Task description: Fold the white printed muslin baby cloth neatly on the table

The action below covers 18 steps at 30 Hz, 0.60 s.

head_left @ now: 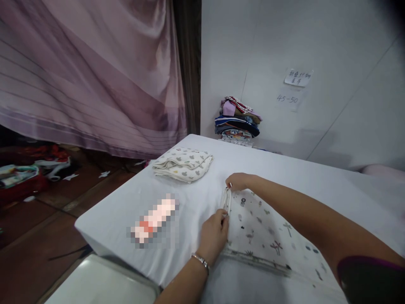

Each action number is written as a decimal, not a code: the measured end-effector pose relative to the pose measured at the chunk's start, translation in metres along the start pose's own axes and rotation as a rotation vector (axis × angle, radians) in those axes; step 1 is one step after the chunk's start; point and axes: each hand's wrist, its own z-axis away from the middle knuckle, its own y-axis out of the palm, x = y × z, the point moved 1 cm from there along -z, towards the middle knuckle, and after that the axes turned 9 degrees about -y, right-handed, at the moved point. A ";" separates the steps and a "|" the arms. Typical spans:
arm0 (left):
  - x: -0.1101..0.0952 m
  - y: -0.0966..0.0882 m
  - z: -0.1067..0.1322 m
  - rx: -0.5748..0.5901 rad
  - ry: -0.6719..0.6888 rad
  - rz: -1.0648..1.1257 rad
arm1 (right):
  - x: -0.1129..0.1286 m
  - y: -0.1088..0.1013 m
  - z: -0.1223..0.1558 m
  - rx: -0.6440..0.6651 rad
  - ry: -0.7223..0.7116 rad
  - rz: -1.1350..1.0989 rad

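As the person leans over the white-covered counter (126, 211), both hands are on the printed cloth (265, 232), which lies flat on the near right part of the top. It's a pale cloth with small dark trees and birds on it, and its left edge is bunched into a narrow fold.

The left hand (215, 234), with a bracelet (201, 261) at the wrist, sits at the near end of that fold. Its fingers (224, 217) are closed tight, pinching the cloth's edge. The right hand (238, 180) reaches across from the right, forearm lying over the cloth. Its fingers are curled in too, nipping the far end of the same edge. So both hands grip one edge, near each other, with the short fold between them.

Further left and toward the far side lies a folded cloth (183, 164), cream with small grey shapes, well apart from the hands. Near the left hand, on the bare cover, there's a small pink and red thing (155, 219), too blurred to tell what it is.

At the far end of the counter, against the white wall, stands a pile of clothes (238, 120) in mixed colours. Two paper notes (297, 78) hang on the wall to its right. A pink curtain (95, 76) fills the far left, above a dark floor (31, 236) with bits scattered on it.
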 end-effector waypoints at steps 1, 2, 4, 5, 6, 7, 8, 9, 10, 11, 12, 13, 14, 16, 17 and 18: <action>0.000 0.000 0.000 -0.001 -0.011 0.005 | 0.000 0.000 0.000 -0.002 0.005 0.012; 0.001 0.001 -0.001 -0.001 -0.019 0.011 | 0.001 -0.001 0.000 -0.002 0.009 0.022; 0.001 0.001 -0.002 0.003 -0.029 0.017 | 0.002 -0.002 0.000 0.006 0.015 0.034; 0.001 0.002 -0.002 0.006 -0.035 0.019 | 0.004 -0.002 0.000 0.010 0.020 0.038; 0.001 0.002 -0.002 0.006 -0.043 0.019 | 0.005 -0.002 -0.001 0.013 0.023 0.041; 0.002 0.002 -0.002 0.006 -0.053 0.018 | 0.006 -0.002 -0.001 0.014 0.026 0.041; 0.002 0.002 -0.003 0.006 -0.062 0.017 | 0.008 -0.001 -0.002 0.013 0.027 0.040; 0.002 0.003 -0.003 0.004 -0.066 0.016 | 0.009 -0.001 -0.003 0.011 0.027 0.036; 0.002 0.003 -0.003 0.002 -0.061 0.016 | 0.010 0.000 -0.004 0.009 0.025 0.030; 0.002 0.003 -0.003 0.002 -0.053 0.012 | 0.012 0.001 -0.005 0.008 0.024 0.021; 0.002 0.003 -0.003 0.002 -0.040 0.002 | 0.012 0.001 -0.005 0.007 0.023 0.010; 0.002 0.002 -0.002 0.003 -0.025 -0.013 | 0.013 0.001 -0.005 0.007 0.023 -0.004; 0.001 0.002 -0.002 0.005 -0.013 -0.031 | 0.012 0.000 -0.005 0.009 0.027 -0.019; 0.000 0.002 -0.001 0.015 0.010 -0.067 | 0.012 -0.002 -0.004 0.020 0.042 -0.054; -0.001 0.002 -0.001 0.022 0.022 -0.083 | 0.011 -0.003 -0.003 0.026 0.053 -0.071; -0.002 0.002 -0.001 0.029 0.034 -0.096 | 0.011 -0.004 -0.003 0.030 0.066 -0.088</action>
